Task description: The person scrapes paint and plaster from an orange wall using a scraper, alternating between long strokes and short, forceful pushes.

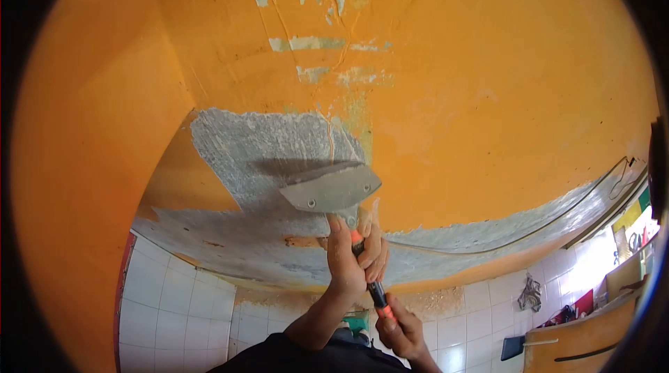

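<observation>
A wide metal scraper (pixel 333 187) is pressed to or held close against the wall, at the lower edge of a grey scraped patch (pixel 261 146). My left hand (pixel 352 254) wraps round the upper part of its black and red handle, just below the blade. Lower down, my right hand (pixel 401 330) grips the red end of the same handle. Orange paint (pixel 474 122) surrounds the patch, with thin pale scraped strips (pixel 310 44) above it.
A cable (pixel 481 253) runs along the lower grey band of the wall. White tiles (pixel 174 296) line the bottom. At the right stand a wooden cabinet (pixel 571 345) and a dark flat object (pixel 512 348); a dark bundle (pixel 529 293) hangs on the tiles.
</observation>
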Tool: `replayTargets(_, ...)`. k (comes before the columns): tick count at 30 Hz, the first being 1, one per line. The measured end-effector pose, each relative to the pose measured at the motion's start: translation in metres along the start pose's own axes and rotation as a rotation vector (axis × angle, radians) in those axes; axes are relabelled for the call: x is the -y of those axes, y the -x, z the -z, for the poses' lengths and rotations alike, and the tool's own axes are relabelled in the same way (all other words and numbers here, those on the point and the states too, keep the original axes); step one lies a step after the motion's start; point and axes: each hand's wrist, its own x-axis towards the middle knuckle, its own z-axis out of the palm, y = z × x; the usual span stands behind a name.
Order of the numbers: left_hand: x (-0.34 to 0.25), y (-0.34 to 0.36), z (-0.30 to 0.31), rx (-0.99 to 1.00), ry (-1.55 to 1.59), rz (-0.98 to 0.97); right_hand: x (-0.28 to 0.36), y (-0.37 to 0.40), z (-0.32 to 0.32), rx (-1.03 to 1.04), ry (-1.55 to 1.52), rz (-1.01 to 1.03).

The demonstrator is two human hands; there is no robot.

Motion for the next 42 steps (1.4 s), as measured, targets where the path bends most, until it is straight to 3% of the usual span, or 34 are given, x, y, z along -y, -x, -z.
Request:
replayTargets(1,-0.001,-0.002,-0.002,-0.025,-0.055,0.003,-0.001,0.003,-0.010,-0.064,-0.036,0.098)
replayTargets(7,-0.006,0.000,-0.012,-0.077,-0.119,-0.013,0.007,0.002,-0.005,-0.021,-0.102,0.064)
replayTargets(9,-0.007,-0.003,-0.012,-0.073,-0.101,-0.020,0.014,0.009,-0.012,-0.052,-0.187,-0.049)
replayTargets(14,-0.004,-0.003,-0.014,-0.093,-0.103,-0.021,0.022,0.001,-0.009,-0.062,-0.261,-0.098)
replayTargets(19,0.000,-0.001,0.003,-0.054,-0.088,0.019,-0.001,0.003,-0.007,-0.064,-0.026,-0.032)
replayTargets(21,-0.001,0.004,0.005,-0.061,-0.099,0.008,-0.015,0.004,-0.007,-0.072,-0.156,-0.017)
replayTargets(25,0.003,0.012,0.030,-0.037,-0.056,0.099,-0.032,0.014,-0.029,-0.134,-0.188,-0.043)
replayTargets(27,0.004,0.017,0.040,-0.042,-0.047,0.156,-0.041,0.013,-0.032,-0.156,0.021,-0.148)
replayTargets(28,0.005,0.014,0.042,0.001,-0.039,0.143,-0.047,0.007,-0.032,-0.173,0.150,-0.014)
replayTargets(31,0.007,0.013,0.059,0.046,-0.044,0.165,-0.055,-0.002,-0.035,-0.172,0.234,-0.128)
replayTargets(34,0.016,0.030,0.091,0.001,-0.057,0.259,-0.080,0.004,-0.052,-0.201,0.123,-0.291)
replayTargets(37,0.014,0.046,0.105,-0.058,-0.138,0.328,-0.104,0.010,-0.065,-0.148,0.076,-0.259)
replayTargets(42,0.006,0.043,0.121,0.094,0.011,0.415,-0.120,0.005,-0.085,-0.220,-0.061,-0.279)
